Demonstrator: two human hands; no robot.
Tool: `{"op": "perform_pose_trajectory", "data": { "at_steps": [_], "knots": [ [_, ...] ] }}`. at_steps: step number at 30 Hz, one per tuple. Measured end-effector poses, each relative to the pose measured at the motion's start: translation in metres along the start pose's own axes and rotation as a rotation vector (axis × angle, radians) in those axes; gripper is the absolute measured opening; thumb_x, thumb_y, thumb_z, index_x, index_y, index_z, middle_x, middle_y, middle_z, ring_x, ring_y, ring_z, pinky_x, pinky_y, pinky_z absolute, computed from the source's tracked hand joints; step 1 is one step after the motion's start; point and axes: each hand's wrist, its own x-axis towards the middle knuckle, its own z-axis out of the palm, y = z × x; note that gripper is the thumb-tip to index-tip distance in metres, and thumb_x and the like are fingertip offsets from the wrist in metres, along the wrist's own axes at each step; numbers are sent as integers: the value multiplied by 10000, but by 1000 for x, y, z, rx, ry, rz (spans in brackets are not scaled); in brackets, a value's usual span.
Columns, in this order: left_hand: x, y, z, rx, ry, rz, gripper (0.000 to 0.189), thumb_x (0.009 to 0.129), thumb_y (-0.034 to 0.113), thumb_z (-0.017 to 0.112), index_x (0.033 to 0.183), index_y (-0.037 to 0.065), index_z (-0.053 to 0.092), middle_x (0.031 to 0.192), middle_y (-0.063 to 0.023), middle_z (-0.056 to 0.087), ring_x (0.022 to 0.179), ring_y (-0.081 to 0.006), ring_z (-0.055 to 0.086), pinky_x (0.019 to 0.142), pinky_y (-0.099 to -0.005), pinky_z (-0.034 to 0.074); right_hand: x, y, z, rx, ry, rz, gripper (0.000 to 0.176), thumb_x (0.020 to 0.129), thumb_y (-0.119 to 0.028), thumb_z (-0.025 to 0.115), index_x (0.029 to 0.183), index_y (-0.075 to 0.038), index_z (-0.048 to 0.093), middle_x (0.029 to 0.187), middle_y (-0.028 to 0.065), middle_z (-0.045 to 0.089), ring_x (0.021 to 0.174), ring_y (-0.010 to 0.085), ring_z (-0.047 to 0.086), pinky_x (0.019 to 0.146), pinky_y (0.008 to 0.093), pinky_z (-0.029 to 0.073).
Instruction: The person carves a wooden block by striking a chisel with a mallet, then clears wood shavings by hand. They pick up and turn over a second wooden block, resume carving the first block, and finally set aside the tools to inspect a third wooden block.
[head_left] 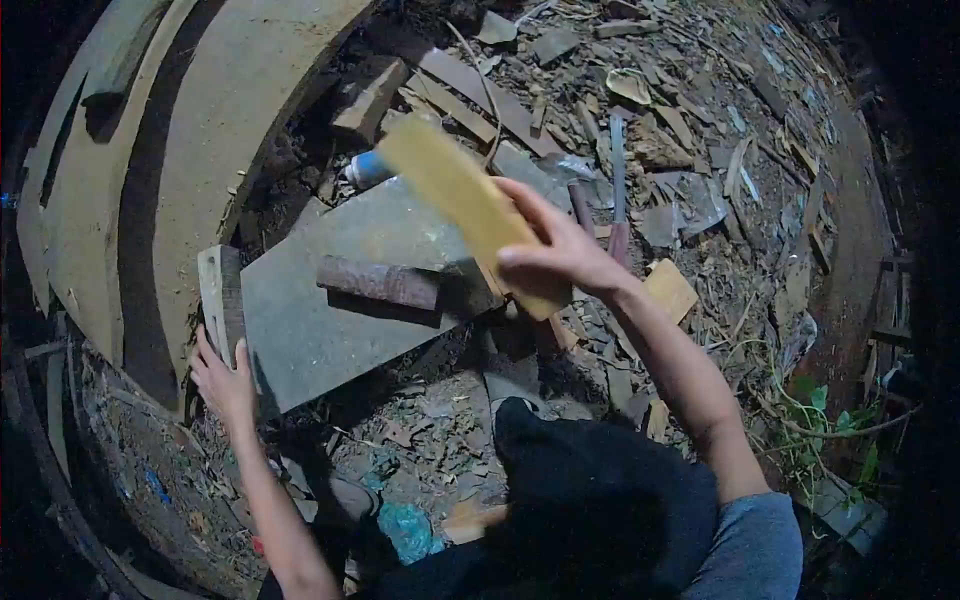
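Note:
My right hand grips a pale yellow wooden block, blurred by motion, tilted above a flat grey board. At the board's left end, my left hand has its thumb and fingers on either side of the lower end of a weathered wooden block. A dark reddish-brown piece of wood lies on the board between my hands. Beyond my right hand, a tool with a long metal blade and a brown handle rests on the ground.
Large pale planks or slabs curve along the left. A blue and white container lies behind the board, near a wood offcut. Wood scraps cover the ground. A green plastic bag lies near my legs, and a leafy plant grows at right.

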Motion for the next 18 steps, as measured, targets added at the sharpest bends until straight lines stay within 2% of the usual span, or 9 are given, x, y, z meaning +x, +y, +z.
{"op": "perform_pose_trajectory", "data": {
  "at_steps": [1, 3, 5, 7, 9, 11, 13, 15, 18],
  "knots": [
    [0, 2, 4, -43, 214, 190, 630, 864, 362, 616, 1393, 112, 384, 1299, -194, 473, 1157, -365, 490, 940, -487, 421, 4, -10, 11, -210, -11, -89, 893, 743, -345, 756, 1432, -25, 288, 1355, 167, 452, 1229, 242, 482, 1031, 359, 377],
    [-7, 50, -13, -577, 151, 349, 575, 902, 303, 603, 1404, 125, 387, 1298, -169, 473, 1126, -299, 517, 941, -429, 432, 11, -34, 35, -471, -28, -227, 908, 684, -321, 780, 1421, -59, 319, 1296, 186, 502, 1177, 298, 530, 987, 377, 424],
    [-24, 96, -13, -1402, -378, 177, 602, 918, 274, 613, 1429, 149, 320, 1307, -114, 456, 1099, -213, 530, 905, -364, 457, 15, -46, 63, -762, -47, -229, 920, 648, -238, 775, 1438, -124, 318, 1208, 133, 551, 1079, 310, 561, 900, 383, 477],
    [-46, 143, -31, -1875, -582, -305, 627, 934, 247, 606, 1434, 158, 238, 1313, -102, 429, 1078, -164, 531, 882, -324, 471, 18, -47, 89, -825, -62, -279, 913, 673, -268, 779, 1442, -116, 310, 1192, 134, 553, 1072, 326, 556, 873, 376, 487],
    [-46, 162, -37, -1971, -373, -364, 659, 943, 240, 592, 1439, 170, 164, 1313, -120, 424, 1080, -159, 527, 872, -329, 479, 22, -45, 100, -776, -103, -343, 866, 714, -286, 755, 1436, -111, 311, 1187, 139, 562, 1048, 318, 573, 848, 381, 500],
    [-37, 146, -15, -1988, -283, -406, 618, 954, 225, 576, 1437, 144, 199, 1303, -119, 427, 1108, -174, 515, 904, -338, 465, 26, -40, 101, -741, -127, -385, 819, 755, -304, 732, 1430, -107, 312, 1181, 144, 570, 1024, 310, 589, 823, 386, 514],
    [-30, 125, -4, -1916, -207, -351, 606, 951, 219, 580, 1427, 96, 225, 1305, -120, 426, 1159, -203, 487, 965, -339, 424, 32, -30, 95, -199, -189, -99, 636, 871, -279, 651, 1403, -65, 377, 1174, 129, 598, 1086, 225, 579, 886, 361, 479],
    [-27, 113, -15, -1892, -203, -368, 609, 949, 217, 584, 1421, 56, 236, 1328, -138, 409, 1205, -222, 452, 1017, -333, 372, 43, -17, 88, -390, -77, -96, 474, 916, -228, 590, 1339, -58, 463, 1153, 132, 608, 1055, 201, 589, 907, 352, 465],
    [-16, 90, -6, -1727, -129, -279, 641, 938, 201, 599, 1436, 55, 223, 1345, -170, 392, 1225, -222, 437, 1027, -342, 363, 50, 4, 94, -581, -84, -120, 492, 894, -249, 609, 1325, -60, 468, 1124, 143, 588, 1039, 253, 582, 902, 364, 460]
  ]
}}
